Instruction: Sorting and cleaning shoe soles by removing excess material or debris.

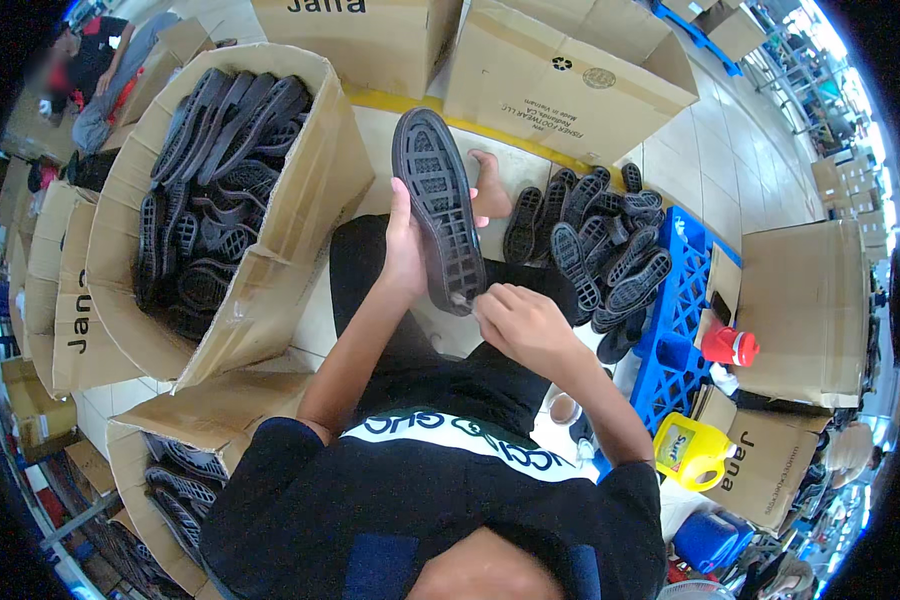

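Left grip (pixel 406 248) pinches black rubber lattice-faced sole (pixel 438 205); I'd brace it steady. Right grip (pixel 518 320), near end: pinch unclear.

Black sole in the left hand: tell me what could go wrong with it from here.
The black sole might twist or slip, since the left hand holds it by its sides while the right hand is at its near end. If dropped, it could get mixed up with the similar dark soles heaped loosely beside the blue pallet.
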The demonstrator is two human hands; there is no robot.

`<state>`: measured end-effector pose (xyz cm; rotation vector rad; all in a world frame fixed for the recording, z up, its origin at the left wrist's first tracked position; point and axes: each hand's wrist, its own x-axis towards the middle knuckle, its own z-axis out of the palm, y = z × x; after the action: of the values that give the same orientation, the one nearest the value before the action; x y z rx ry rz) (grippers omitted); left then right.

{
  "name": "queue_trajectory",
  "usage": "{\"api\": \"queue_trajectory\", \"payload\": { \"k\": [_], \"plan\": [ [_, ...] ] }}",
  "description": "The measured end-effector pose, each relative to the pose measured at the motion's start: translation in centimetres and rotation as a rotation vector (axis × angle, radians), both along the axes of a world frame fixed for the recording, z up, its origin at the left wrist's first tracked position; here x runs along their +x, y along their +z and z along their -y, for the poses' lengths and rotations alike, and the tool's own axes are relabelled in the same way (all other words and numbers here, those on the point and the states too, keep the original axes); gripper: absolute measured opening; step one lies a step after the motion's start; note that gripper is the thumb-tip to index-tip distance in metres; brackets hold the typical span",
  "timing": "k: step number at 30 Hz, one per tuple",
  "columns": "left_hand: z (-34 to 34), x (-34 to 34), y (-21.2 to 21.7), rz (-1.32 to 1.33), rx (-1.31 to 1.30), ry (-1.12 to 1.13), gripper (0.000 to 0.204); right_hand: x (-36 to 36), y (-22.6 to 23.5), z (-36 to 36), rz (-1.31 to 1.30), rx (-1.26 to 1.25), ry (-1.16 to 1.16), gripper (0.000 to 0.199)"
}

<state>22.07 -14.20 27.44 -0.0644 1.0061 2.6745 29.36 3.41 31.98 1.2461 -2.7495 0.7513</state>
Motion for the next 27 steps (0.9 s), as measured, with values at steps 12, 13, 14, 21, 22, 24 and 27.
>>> {"api": "queue_trajectory", "payload": {
  "k": [12,13,14,21,22,24,27],
  "plan": [
    [-0.7,0.7,-0.4,-0.006,0.115,-0.058,0.083,-3.6,1.1,2.0,-0.305,-0.069,-0.038,0.023],
    [-0.6,0.7,-0.5,-0.021,0.103,-0.056,0.084,-3.2,0.9,1.8,-0.302,-0.073,-0.040,0.023],
    [-0.5,0.8,-0.4,-0.018,0.100,-0.058,0.084,-2.6,0.8,1.5,-0.292,0.000,-0.009,0.025],
    [0.5,0.4,-0.2,0.091,0.148,-0.060,0.088,1.3,0.5,-0.9,-0.076,-0.044,0.104,0.021],
    [0.5,0.3,-0.5,0.068,0.144,-0.084,0.090,1.2,0.7,-1.3,-0.013,-0.059,0.117,0.020],
    [0.3,0.3,-0.6,0.046,0.139,-0.112,0.092,0.7,1.1,-1.6,-0.024,-0.094,0.081,0.021],
    [-0.6,0.6,-0.1,0.076,0.191,-0.140,0.086,-1.5,0.3,-1.0,-0.197,-0.088,-0.092,0.024]
  ]
}}
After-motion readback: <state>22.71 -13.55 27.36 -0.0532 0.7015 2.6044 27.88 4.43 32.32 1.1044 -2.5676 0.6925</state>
